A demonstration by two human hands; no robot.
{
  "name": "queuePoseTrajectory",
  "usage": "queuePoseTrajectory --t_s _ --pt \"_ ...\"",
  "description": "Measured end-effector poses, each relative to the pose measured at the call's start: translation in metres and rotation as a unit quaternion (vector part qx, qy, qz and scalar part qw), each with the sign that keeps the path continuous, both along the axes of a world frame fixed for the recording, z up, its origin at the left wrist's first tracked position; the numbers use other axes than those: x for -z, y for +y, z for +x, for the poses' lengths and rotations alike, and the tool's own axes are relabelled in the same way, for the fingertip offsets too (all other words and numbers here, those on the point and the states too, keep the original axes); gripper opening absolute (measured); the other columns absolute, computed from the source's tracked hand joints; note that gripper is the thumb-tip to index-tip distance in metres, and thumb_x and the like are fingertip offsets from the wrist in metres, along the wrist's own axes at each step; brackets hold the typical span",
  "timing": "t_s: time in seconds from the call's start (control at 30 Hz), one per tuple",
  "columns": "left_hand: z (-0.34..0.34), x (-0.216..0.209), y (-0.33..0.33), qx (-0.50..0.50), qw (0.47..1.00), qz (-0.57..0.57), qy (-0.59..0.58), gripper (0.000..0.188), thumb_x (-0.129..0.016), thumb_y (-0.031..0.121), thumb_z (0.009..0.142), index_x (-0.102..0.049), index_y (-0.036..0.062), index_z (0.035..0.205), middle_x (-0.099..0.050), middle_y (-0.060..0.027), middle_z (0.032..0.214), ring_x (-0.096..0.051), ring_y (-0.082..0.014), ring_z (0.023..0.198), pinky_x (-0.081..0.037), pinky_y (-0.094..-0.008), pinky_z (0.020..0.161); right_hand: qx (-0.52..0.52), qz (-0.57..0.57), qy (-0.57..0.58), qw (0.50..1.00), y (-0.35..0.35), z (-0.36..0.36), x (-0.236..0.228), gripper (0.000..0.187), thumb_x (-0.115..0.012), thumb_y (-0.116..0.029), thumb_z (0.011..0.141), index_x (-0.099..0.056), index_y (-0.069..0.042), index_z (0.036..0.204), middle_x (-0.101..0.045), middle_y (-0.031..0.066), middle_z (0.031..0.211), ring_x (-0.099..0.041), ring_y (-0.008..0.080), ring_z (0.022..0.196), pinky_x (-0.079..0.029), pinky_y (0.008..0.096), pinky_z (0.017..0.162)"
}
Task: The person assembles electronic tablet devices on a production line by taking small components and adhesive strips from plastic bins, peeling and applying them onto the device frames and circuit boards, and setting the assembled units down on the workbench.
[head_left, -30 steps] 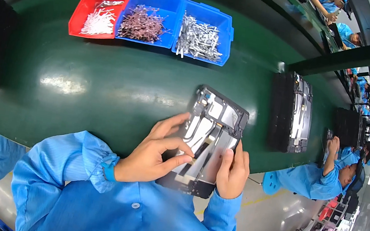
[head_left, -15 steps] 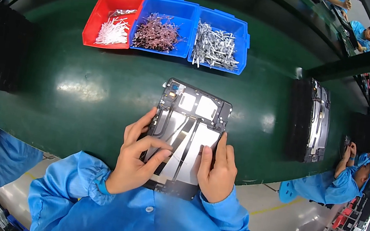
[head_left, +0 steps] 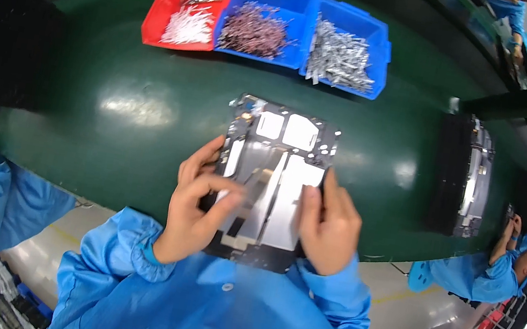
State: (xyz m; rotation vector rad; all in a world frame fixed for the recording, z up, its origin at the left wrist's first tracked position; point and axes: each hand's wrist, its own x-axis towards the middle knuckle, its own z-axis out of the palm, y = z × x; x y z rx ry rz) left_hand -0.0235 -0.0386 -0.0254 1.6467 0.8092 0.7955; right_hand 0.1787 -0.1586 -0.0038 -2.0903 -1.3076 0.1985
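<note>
An opened tablet (head_left: 288, 203), its dark frame showing white panels and flat cables inside, is tilted between my hands. My right hand (head_left: 331, 228) grips its right edge, with the thumb on the inner face. At the left edge is my left hand (head_left: 197, 206), some of its fingers against the side. Its thumb and index finger come together over the inside, blurred by motion. Whatever they pinch, if anything, is too small to make out.
Beyond the tablet stand a red bin (head_left: 157, 18) with white strips, a blue bin (head_left: 302, 14) with brownish pieces and another blue bin (head_left: 381, 55) with silvery pieces. Dark stacks (head_left: 14, 53) and similar device parts (head_left: 477, 179) flank the green table (head_left: 138, 164). Co-workers sit either side.
The view has shifted, so the bins sit higher and further right. My left thumb and index finger have moved slightly up over the tablet. My right hand keeps its hold.
</note>
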Motion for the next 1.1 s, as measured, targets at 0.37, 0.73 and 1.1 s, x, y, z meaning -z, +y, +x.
queuePoseTrajectory --t_s 0.37,0.73,1.1 --pt "0.000 -0.016 0.032 0.023 0.993 0.044 -0.104 0.013 -0.078 -0.004 0.087 -0.076 -0.0010 0.099 -0.067 -0.0106 0.100 -0.066 -0.0190 0.093 -0.053 -0.0300 0.082 -0.256 0.037 0.240 0.936 0.061 -0.011 -0.049 0.035 -0.081 -0.006 0.087 -0.072 -0.001 0.120 -0.073 0.0088 0.090 -0.065 0.0091 0.060 -0.047 0.0248 0.051" --pt "-0.004 -0.017 0.046 0.026 0.991 0.090 -0.095 0.012 -0.077 -0.004 0.088 -0.073 -0.0012 0.099 -0.067 -0.0121 0.100 -0.067 -0.0206 0.090 -0.054 -0.0305 0.078 -0.244 0.104 0.183 0.947 0.071 -0.022 -0.047 0.014 -0.076 0.003 0.088 -0.075 0.000 0.102 -0.068 0.0072 0.080 -0.063 0.0103 0.058 -0.047 0.0262 0.050" --pt "-0.005 -0.014 0.055 0.024 0.987 0.160 -0.011 0.026 -0.077 -0.003 0.085 -0.075 0.0028 0.110 -0.065 -0.0096 0.100 -0.066 -0.0194 0.089 -0.053 -0.0305 0.075 -0.246 0.138 0.140 0.949 0.084 -0.020 -0.033 0.014 -0.077 0.004 0.085 -0.073 -0.001 0.098 -0.066 0.0073 0.080 -0.061 0.0109 0.056 -0.046 0.0266 0.049"
